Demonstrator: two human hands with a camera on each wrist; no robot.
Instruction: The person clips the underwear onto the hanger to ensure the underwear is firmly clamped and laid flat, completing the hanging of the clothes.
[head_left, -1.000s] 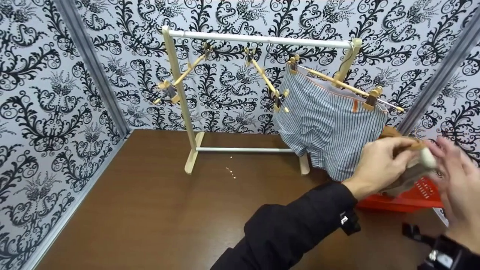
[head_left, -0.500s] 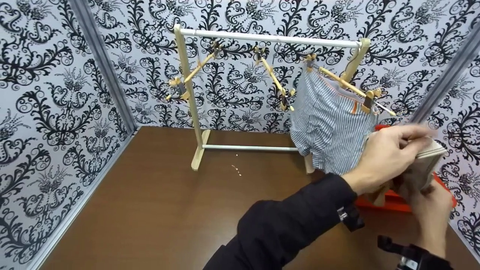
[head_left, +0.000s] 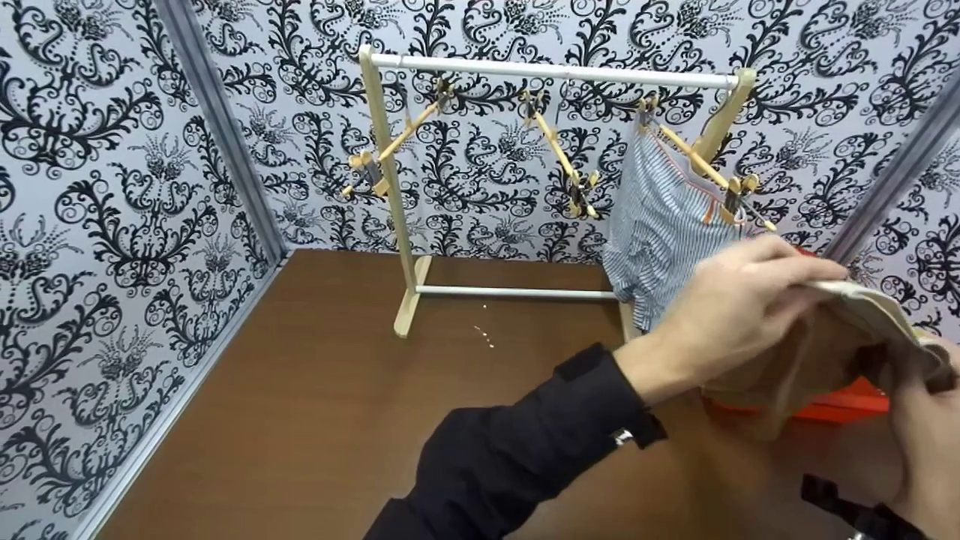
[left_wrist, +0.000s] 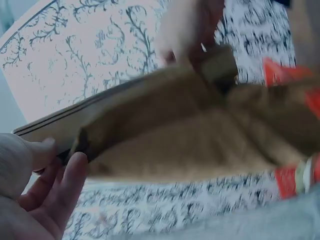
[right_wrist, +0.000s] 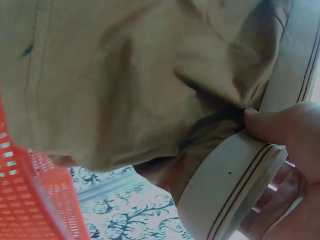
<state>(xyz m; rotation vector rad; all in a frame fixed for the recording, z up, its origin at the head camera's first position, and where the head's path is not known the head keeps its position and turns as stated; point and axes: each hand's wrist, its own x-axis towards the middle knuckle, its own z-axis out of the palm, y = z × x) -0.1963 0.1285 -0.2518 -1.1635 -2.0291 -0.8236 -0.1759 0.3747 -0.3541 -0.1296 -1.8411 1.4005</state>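
A pair of tan shorts (head_left: 817, 349) with a pale waistband hangs between my hands at the right of the head view. My left hand (head_left: 739, 315) pinches one end of the waistband, thumb and fingertips at its edge in the left wrist view. At the other end my right hand (right_wrist: 295, 165) grips the band, thumb on the outer fabric and fingers behind. The band (right_wrist: 220, 195) folds around beside that hand and shows two dark stripes. Blue-and-white striped shorts (head_left: 660, 217) hang clipped to a hanger just behind my left hand.
A wooden rack with a white top bar (head_left: 555, 71) stands at the back of the brown table (head_left: 337, 420). Two bare clip hangers, a left one (head_left: 409, 139) and a middle one (head_left: 555, 146), hang from it. A red basket (head_left: 847, 401) sits below the tan shorts.
The tan shorts, bunched between my hands earlier, are now spread out by the waistband. My right hand has moved right and my left hand slightly left. The view has shifted a little.
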